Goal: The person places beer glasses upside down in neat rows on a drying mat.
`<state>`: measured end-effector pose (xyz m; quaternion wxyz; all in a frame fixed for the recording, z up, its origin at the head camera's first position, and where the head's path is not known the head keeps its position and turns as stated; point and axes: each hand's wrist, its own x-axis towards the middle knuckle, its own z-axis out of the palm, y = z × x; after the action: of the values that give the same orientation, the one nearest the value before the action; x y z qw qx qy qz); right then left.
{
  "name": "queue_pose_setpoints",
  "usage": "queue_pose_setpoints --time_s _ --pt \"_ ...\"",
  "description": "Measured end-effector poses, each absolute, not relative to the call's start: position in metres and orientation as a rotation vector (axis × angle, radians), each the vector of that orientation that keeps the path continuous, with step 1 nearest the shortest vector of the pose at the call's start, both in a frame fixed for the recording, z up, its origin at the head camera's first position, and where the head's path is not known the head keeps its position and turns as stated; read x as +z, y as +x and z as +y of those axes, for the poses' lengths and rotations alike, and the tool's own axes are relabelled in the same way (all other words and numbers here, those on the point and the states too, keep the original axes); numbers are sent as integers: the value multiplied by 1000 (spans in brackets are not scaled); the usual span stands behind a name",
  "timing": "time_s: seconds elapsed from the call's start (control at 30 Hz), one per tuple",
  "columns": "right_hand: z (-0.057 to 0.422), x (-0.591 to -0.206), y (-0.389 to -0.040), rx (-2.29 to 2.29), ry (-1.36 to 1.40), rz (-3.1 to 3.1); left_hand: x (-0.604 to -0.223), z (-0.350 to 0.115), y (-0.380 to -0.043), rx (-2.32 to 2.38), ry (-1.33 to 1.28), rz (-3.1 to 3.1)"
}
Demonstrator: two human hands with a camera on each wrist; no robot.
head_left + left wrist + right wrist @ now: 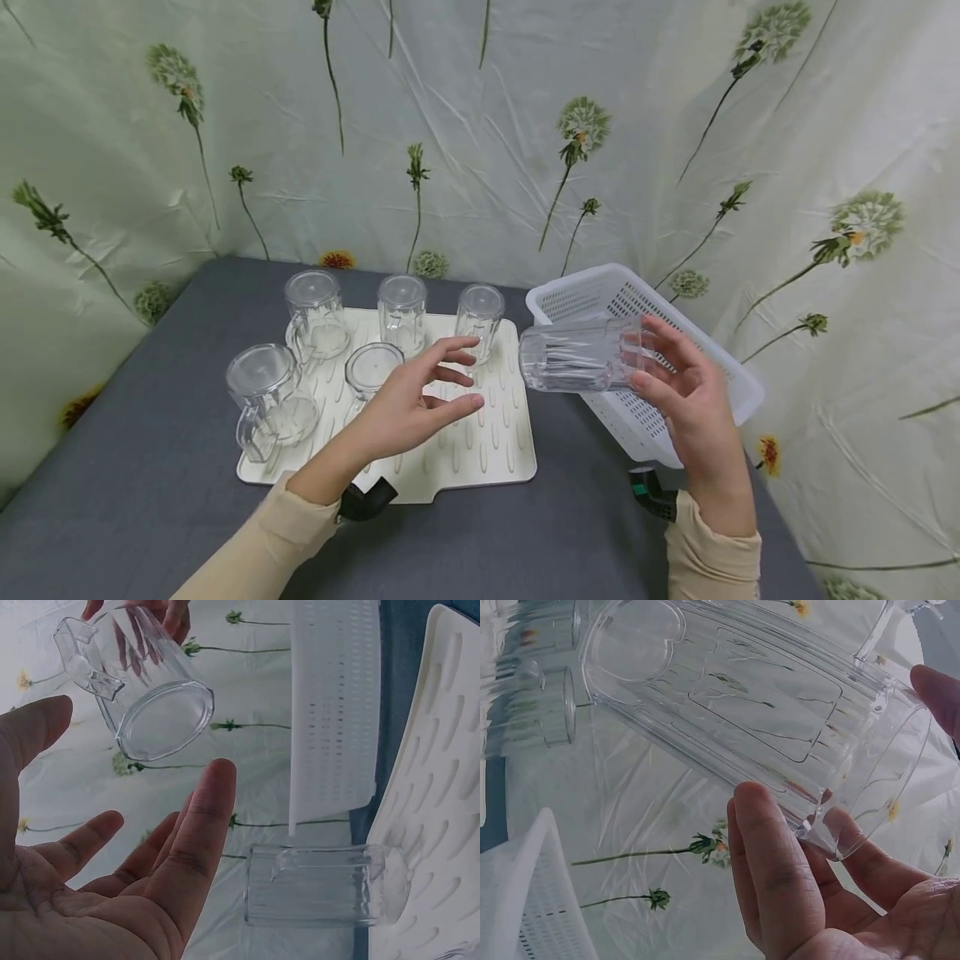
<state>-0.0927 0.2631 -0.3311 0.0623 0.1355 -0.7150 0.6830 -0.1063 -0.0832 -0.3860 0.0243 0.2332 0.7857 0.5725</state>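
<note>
My right hand (693, 392) grips a clear glass mug (566, 357) near its rim, fingers and thumb around that end. The mug lies sideways in the air in front of the basket, its base pointing left. In the left wrist view, the handle of this held mug (154, 712) shows on its side. My left hand (412, 400) hovers over the white drying mat (480, 454), fingers apart and holding nothing. Several more glass mugs stand upside down on the mat, among them a front-left mug (262, 375) and a back-right mug (480, 308). The left hand partly hides one mug (372, 364).
A white perforated basket (708, 350) stands at the right, behind the held mug. A dark grey cloth (150, 450) covers the table. Behind it hangs a pale curtain (487, 167) with a dandelion print.
</note>
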Motion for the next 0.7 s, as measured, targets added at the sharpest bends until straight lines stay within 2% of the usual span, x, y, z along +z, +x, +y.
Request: queue_pose_setpoints --time_s 0.7 --pt "252 -361 -91 2241 575 -1900 -380 -65 -124 1968 595 2044"
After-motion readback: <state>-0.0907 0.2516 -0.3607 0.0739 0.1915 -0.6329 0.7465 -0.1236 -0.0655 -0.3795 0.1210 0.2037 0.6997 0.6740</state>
